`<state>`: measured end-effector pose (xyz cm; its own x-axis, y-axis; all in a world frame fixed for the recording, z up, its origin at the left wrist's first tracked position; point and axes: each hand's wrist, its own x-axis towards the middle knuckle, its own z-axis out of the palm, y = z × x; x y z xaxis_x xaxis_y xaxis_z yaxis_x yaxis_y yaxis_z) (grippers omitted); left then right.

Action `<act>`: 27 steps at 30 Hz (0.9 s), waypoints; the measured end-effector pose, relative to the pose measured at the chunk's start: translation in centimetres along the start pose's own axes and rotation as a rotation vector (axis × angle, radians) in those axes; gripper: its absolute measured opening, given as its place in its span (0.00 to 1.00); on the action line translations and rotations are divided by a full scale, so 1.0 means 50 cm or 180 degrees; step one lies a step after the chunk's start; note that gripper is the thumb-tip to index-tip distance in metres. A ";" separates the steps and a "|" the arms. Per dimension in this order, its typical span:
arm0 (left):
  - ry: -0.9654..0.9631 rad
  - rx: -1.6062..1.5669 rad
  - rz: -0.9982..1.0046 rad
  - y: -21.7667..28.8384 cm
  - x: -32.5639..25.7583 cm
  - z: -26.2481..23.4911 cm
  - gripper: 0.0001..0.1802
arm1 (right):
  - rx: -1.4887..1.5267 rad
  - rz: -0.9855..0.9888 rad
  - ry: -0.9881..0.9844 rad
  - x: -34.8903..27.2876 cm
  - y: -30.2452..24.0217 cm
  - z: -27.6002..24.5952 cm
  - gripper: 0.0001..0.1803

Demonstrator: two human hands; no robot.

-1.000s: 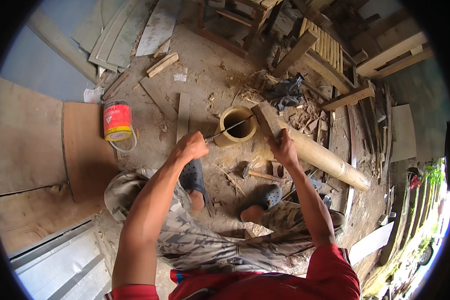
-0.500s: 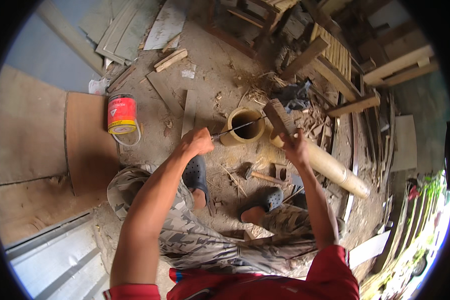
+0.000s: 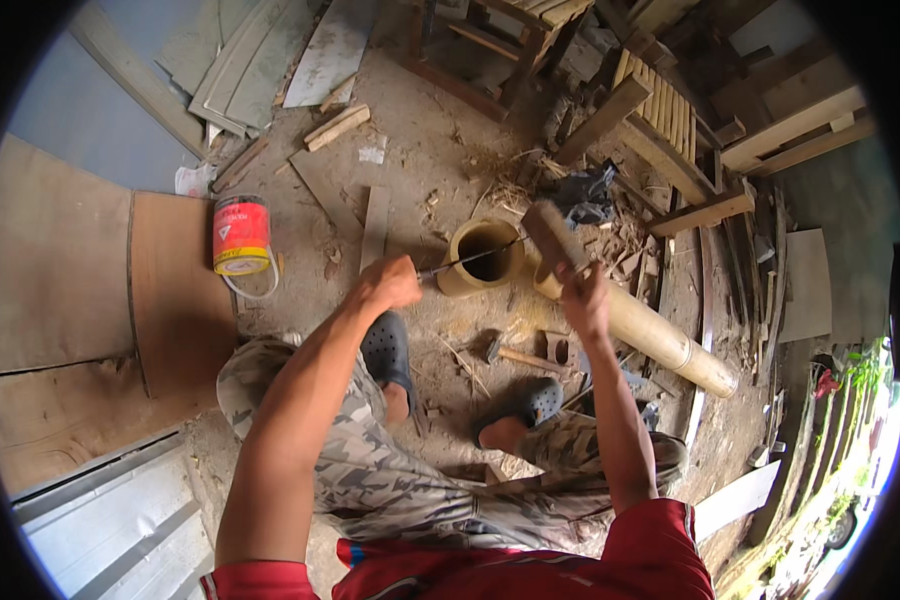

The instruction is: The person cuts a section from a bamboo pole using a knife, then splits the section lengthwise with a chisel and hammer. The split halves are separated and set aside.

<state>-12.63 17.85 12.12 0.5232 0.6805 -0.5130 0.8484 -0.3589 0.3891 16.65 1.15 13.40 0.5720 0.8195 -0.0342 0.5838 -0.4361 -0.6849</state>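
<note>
My left hand (image 3: 394, 283) is closed around the near end of a thin dark metal rod (image 3: 450, 266). The rod slants up to the right across the mouth of a hollow bamboo section (image 3: 459, 279), which stands upright on the dirt floor. In my right hand (image 3: 584, 296) is a brown brush-like block (image 3: 553, 232), slightly blurred, its streaked side beside the rod's tip. Whether rod and block touch, I cannot tell. Below my right hand lies a long bamboo pole (image 3: 654, 330), partly behind it.
A hammer (image 3: 525, 356) and a wooden block with holes (image 3: 560, 348) lie near my feet. A red and yellow bucket (image 3: 241, 236) is at the left. Scrap wood (image 3: 336, 128) and a wooden frame (image 3: 660, 150) are farther off, with a black plastic bag (image 3: 587, 192) nearby.
The brush-like block has shifted slightly left and tilted in my right hand. My left hand has moved a little left with the rod, still gripping it.
</note>
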 end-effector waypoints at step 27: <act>-0.0201 -0.3246 -0.0549 0.118 -0.060 0.176 0.21 | -0.0109 0.1418 -0.0290 -0.144 0.253 0.232 0.34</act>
<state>-8.47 8.08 9.19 0.4291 0.6261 -0.6510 0.4564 0.4717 0.7545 13.23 -5.97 -3.48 0.7194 0.5781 -0.3850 0.3119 -0.7642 -0.5645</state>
